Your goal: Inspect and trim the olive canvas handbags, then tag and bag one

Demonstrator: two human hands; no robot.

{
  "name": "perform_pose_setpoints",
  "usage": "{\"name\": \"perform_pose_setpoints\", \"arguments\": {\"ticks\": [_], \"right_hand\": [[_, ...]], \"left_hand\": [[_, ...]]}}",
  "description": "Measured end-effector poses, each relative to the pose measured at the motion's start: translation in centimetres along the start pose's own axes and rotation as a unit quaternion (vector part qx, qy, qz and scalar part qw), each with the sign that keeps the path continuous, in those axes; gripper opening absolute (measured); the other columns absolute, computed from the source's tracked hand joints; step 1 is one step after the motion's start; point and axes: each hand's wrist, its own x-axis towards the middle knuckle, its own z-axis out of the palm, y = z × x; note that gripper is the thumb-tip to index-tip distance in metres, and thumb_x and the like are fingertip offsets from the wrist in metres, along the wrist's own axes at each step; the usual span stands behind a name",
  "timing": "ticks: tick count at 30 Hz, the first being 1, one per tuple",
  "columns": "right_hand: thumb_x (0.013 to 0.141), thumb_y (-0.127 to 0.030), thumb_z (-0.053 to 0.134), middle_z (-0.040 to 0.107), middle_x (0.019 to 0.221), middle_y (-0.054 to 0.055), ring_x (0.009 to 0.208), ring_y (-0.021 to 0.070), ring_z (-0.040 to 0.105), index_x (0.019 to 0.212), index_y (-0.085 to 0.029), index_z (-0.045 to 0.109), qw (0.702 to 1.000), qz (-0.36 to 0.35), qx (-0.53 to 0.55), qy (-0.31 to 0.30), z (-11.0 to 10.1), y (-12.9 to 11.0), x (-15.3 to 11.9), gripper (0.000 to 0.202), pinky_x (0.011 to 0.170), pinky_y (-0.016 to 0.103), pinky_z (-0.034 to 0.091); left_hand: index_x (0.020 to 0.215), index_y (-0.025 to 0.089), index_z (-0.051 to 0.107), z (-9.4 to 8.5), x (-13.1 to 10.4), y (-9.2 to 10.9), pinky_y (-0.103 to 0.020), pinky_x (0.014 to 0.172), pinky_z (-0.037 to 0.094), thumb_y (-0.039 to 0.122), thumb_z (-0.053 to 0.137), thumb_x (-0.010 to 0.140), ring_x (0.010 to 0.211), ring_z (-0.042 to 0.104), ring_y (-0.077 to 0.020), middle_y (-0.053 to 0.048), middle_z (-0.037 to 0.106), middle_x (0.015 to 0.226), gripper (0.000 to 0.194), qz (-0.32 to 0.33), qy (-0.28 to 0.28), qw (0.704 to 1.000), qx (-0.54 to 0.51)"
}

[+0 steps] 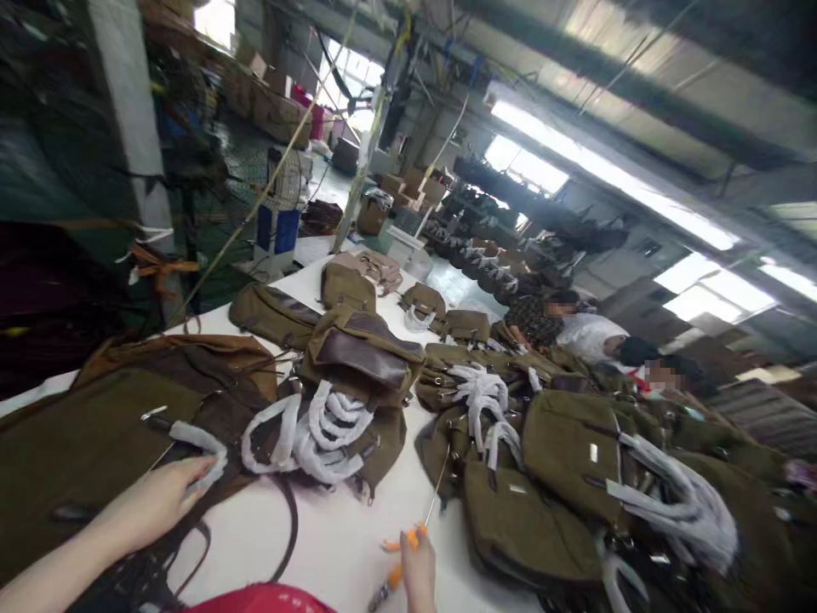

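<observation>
Currently, left hand [162,502]: is grasping the white-wrapped bag handle [202,441] near its curled end.
Right hand [419,566]: is clenching an orange-handled tool [412,538] over the white tabletop [351,532]; its exact type is not showing.
Good handling: is calling, I judge, for steadying the loop without crushing its wrap, and for angling the thin metal shaft [437,485] clear of canvas.
Olive canvas bag [115,426]: is lying at the table's left side.
Handle direction: is running rightward from the bag, then curling back toward the person.
Shaft axis: is pointing away from the person, slanting slightly right.
</observation>
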Motion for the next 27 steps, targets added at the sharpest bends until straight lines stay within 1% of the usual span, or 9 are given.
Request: {"name": "perform_pose_setpoints", "arguments": {"ticks": [4, 8, 12, 16, 20, 22, 24, 26, 27], "right_hand": [[0.088, -0.036, 0.045, 0.071, 0.108, 0.014, 0.101, 0.0246, 0.068, 0.108, -0.013, 0.068, 0.977, -0.204, 0.046, -0.043, 1.8, -10.3, 1.4, 0.038, 0.091, 0.033, 0.052], [0.083, -0.013, 0.049, 0.069, 0.112, 0.011, 0.112, 0.0248, 0.06, 0.111, -0.017, 0.067, 0.894, -0.431, -0.089, -0.089, 4.9, -19.0, 0.0, 0.034, 0.103, 0.037, 0.041], [0.074, -0.004, 0.055, 0.071, 0.099, 0.016, 0.107, 0.0289, 0.061, 0.098, -0.011, 0.07, 0.835, -0.47, -0.246, -0.148, 6.7, -23.2, -0.9, 0.029, 0.109, 0.045, 0.033], [0.085, -0.017, 0.054, 0.072, 0.087, 0.01, 0.09, 0.0226, 0.064, 0.087, -0.014, 0.07, 0.851, -0.464, -0.213, -0.119, 1.1, -27.3, -0.8, 0.017, 0.088, 0.032, 0.046], [0.084, -0.027, 0.059, 0.07, 0.081, 0.002, 0.073, 0.015, 0.061, 0.093, -0.016, 0.07, 0.877, -0.479, 0.045, -0.026, -10.4, -33.2, -3.6, 0.018, 0.069, 0.022, 0.046], [0.079, -0.025, 0.063, 0.067, 0.072, -0.001, 0.064, 0.0122, 0.056, 0.086, -0.017, 0.071, 0.867, -0.488, 0.106, 0.007, -15.1, -35.0, -6.4, 0.013, 0.062, 0.021, 0.042], [0.075, -0.022, 0.065, 0.066, 0.068, -0.002, 0.06, 0.011, 0.054, 0.082, -0.016, 0.072, 0.867, -0.479, 0.132, -0.027, -17.7, -35.4, -9.3, 0.011, 0.057, 0.02, 0.041], [0.071, -0.019, 0.066, 0.067, 0.067, -0.001, 0.059, 0.0109, 0.055, 0.077, -0.015, 0.073, 0.867, -0.458, 0.153, -0.12, -18.3, -34.6, -11.7, 0.01, 0.055, 0.019, 0.041], [0.069, -0.018, 0.066, 0.067, 0.066, -0.001, 0.059, 0.011, 0.055, 0.075, -0.015, 0.074, 0.864, -0.447, 0.166, -0.164, -18.2, -34.0, -12.6, 0.01, 0.054, 0.019, 0.041]], "left_hand": [[0.124, 0.014, 0.065, 0.2, 0.5, 2.0, -0.035, 0.103, 0.044, 0.033, 0.046, 0.086, 0.119, 0.06, -0.0279, -0.012, 0.066, 0.126, 0.046, 0.003, -0.004, 0.999, -0.038], [0.118, 0.021, 0.068, 1.6, -1.0, 3.9, -0.03, 0.093, 0.048, 0.03, 0.044, 0.087, 0.104, 0.066, -0.0236, -0.007, 0.072, 0.11, 0.04, 0.026, -0.003, 0.994, -0.106], [0.115, 0.021, 0.07, 4.5, -3.3, 3.1, -0.03, 0.096, 0.048, 0.035, 0.046, 0.088, 0.104, 0.066, -0.0228, -0.007, 0.072, 0.111, 0.038, 0.024, 0.001, 0.988, -0.152], [0.114, 0.02, 0.07, 4.6, -3.9, 0.5, -0.03, 0.095, 0.05, 0.04, 0.047, 0.089, 0.104, 0.066, -0.0236, -0.007, 0.072, 0.11, 0.039, -0.008, 0.005, 0.983, -0.183], [0.128, 0.016, 0.059, -2.3, -3.1, 2.0, -0.036, 0.101, 0.048, 0.052, 0.046, 0.088, 0.111, 0.063, -0.0274, -0.01, 0.068, 0.118, 0.055, 0.002, 0.123, 0.98, -0.157], [0.136, 0.012, 0.049, -7.4, -3.1, 5.4, -0.043, 0.112, 0.036, 0.054, 0.044, 0.09, 0.125, 0.052, -0.0306, -0.014, 0.059, 0.133, 0.062, 0.058, 0.268, 0.955, -0.108], [0.141, 0.013, 0.043, -12.0, -3.6, 9.8, -0.043, 0.117, 0.028, 0.049, 0.037, 0.094, 0.134, 0.042, -0.0291, -0.014, 0.048, 0.143, 0.059, 0.148, 0.367, 0.916, -0.068], [0.142, 0.018, 0.042, -15.1, -4.3, 14.1, -0.04, 0.117, 0.028, 0.048, 0.039, 0.095, 0.134, 0.042, -0.0267, -0.01, 0.047, 0.145, 0.056, 0.234, 0.355, 0.903, -0.069], [0.14, 0.02, 0.045, -15.9, -4.6, 15.9, -0.039, 0.115, 0.031, 0.052, 0.044, 0.093, 0.131, 0.045, -0.0266, -0.009, 0.05, 0.143, 0.056, 0.281, 0.284, 0.914, -0.072]]}}
